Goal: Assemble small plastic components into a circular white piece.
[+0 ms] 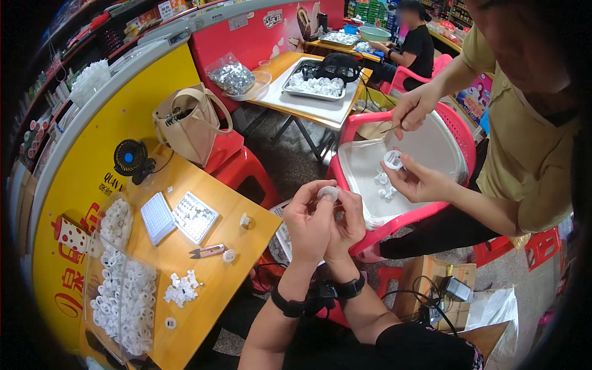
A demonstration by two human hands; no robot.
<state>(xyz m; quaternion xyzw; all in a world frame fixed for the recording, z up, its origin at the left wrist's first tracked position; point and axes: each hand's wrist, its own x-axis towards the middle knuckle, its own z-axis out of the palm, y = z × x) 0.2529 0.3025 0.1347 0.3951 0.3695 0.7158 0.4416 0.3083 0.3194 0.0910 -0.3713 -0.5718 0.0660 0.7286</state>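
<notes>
Both my hands are raised together at the middle of the head view. My left hand point(306, 225) and my right hand point(348, 225) are closed, pinching a small round white plastic part point(328, 193) between the fingertips. Its lower side is hidden by my fingers. On the yellow table to the left lie thread snips point(208, 251), with a loose white part point(229, 255) beside them and another point(245, 220) farther back. Opposite me, a person's hand point(419, 185) holds a similar white part point(393, 160), and their other hand point(416, 112) holds a thin pointed tool.
A clear bin point(123, 308) of white parts stands at the table's left, near a scrap pile point(183, 288). Two white trays point(158, 217), a black fan point(132, 159) and a beige bag point(191, 123) are behind. A pink chair point(459, 135) stands ahead right, a cardboard box point(425, 277) below it.
</notes>
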